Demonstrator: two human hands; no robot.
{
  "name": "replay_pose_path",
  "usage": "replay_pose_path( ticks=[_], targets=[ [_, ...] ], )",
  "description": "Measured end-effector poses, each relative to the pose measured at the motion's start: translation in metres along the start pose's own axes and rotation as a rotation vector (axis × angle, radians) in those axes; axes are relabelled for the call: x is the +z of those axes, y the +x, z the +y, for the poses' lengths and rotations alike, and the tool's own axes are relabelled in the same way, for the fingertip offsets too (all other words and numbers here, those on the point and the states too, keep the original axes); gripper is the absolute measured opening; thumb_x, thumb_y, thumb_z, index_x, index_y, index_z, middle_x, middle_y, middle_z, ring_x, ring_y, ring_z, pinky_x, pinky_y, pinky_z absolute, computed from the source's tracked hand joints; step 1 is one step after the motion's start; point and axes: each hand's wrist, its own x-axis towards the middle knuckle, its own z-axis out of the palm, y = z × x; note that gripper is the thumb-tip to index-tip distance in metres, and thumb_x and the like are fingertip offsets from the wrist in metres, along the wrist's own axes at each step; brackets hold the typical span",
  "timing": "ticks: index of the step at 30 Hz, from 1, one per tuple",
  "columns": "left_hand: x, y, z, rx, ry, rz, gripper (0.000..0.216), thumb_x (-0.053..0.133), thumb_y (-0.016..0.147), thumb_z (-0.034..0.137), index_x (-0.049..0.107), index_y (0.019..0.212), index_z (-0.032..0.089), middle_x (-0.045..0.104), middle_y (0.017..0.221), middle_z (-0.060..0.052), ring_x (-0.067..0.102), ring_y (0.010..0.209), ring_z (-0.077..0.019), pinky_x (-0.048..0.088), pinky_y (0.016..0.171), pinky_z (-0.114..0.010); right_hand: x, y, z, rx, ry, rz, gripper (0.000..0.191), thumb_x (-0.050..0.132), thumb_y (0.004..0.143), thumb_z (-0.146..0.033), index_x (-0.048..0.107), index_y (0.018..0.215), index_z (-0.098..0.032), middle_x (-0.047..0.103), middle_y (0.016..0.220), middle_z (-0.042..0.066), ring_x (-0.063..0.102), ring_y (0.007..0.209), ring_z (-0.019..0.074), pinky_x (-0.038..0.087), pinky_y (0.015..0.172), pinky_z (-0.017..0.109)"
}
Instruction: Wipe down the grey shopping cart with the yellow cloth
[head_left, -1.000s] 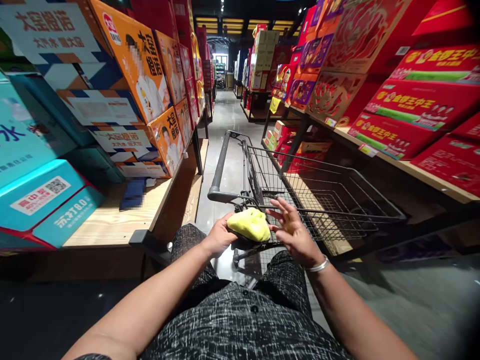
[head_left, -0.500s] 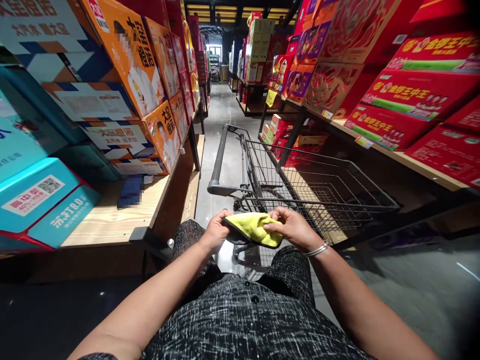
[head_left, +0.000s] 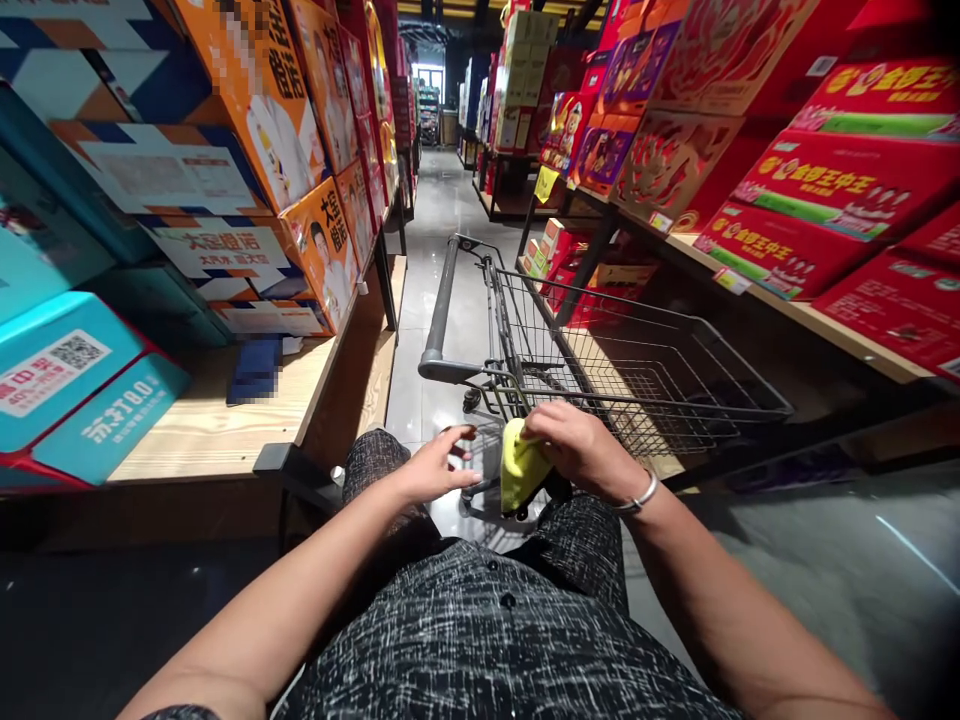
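Observation:
A yellow cloth with a dark edge hangs folded from my right hand, whose fingers pinch its upper part. My left hand is a little to the left of the cloth, fingers apart and curved, holding nothing. Just beyond both hands stands a wire shopping cart. Its grey handle is on the left side, and neither hand appears to hold it.
Orange drink cartons and teal boxes are stacked on the wooden shelf at left, near a dark blue item. Red boxes fill the right shelf. A tiled aisle runs ahead between them.
My left hand has let go of the cloth and opened. The cloth, spread between both hands before, now hangs from my right hand alone. The view has tipped slightly downward.

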Motion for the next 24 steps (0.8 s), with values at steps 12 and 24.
replay_pose_path(
  ticks=[12, 24],
  targets=[
    [0.015, 0.015, -0.034, -0.088, -0.5, -0.016, 0.043, 0.086, 0.062, 0.029, 0.078, 0.102, 0.016, 0.076, 0.092, -0.006, 0.071, 0.081, -0.0203, 0.058, 0.076, -0.03, -0.029, -0.014, 0.01, 0.176, 0.035, 0.264, 0.021, 0.055, 0.095, -0.034, 0.073, 0.1, -0.025, 0.069, 0.094, 0.007, 0.064, 0.087, 0.0193, 0.053, 0.08, 0.033],
    [0.012, 0.006, 0.071, 0.485, -0.121, -0.017, 0.014, 0.081, 0.077, 0.034, 0.08, 0.075, 0.02, 0.042, 0.154, -0.009, 0.027, 0.148, -0.0355, 0.018, 0.126, -0.047, 0.054, -0.007, 0.029, 0.597, 0.815, -0.086, 0.029, 0.076, 0.071, -0.044, 0.068, 0.083, -0.018, 0.067, 0.081, 0.002, 0.06, 0.073, 0.0156, 0.054, 0.072, 0.032]
  ],
)
